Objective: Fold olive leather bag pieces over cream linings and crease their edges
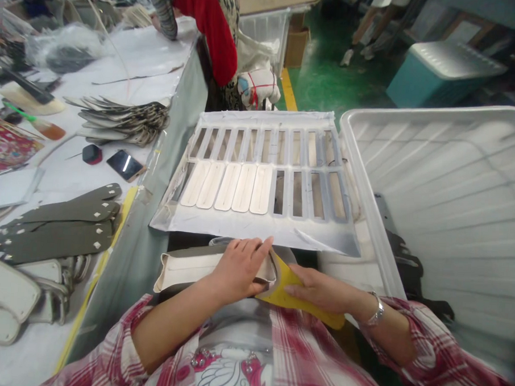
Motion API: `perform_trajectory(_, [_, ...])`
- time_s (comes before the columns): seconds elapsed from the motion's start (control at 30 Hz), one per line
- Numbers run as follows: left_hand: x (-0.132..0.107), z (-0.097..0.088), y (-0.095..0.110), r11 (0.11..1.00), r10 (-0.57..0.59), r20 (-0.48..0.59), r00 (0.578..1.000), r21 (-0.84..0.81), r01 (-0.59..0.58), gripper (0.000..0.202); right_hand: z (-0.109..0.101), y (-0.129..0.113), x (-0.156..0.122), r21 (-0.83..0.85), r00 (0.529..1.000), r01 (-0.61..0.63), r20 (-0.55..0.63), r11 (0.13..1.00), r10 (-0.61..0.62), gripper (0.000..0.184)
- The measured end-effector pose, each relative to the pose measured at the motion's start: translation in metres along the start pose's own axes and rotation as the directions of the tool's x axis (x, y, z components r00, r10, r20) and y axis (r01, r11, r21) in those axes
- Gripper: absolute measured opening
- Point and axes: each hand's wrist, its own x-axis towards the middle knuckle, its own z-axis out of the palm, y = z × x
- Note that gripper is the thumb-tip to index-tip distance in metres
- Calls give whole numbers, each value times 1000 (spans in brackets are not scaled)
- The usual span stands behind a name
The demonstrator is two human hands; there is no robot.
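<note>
My left hand (239, 268) lies on top of a stack of long cream-coloured strips (186, 268) held at my lap, its fingers bent over the stack's right end. My right hand (317, 289) rests, fingers stretched out, on a yellow flat piece (288, 280) that sticks out from under the stack. Just beyond both hands lies a white template board (260, 230) with two rows of long slots; several slots in the near row hold cream strips (227, 186).
A big white plastic crate (432, 183) stands at the right. On the table to the left lie grey-green shaped pieces (60, 224), a fanned pile of strips (124, 119), a phone (124, 164) and brushes. Another person in red (213, 26) stands behind.
</note>
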Motion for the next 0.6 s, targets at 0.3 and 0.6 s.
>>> perform_trajectory(0.3, [0,-4,-4,999,47,64,997,14,-48,95,5,-15,11,5,978,-184,103,983,183,26])
perform_trajectory(0.6, [-1,-1,-12,996,91,90,992,3,-91,98,4,-10,19,115,971,-197,163,974,178,31])
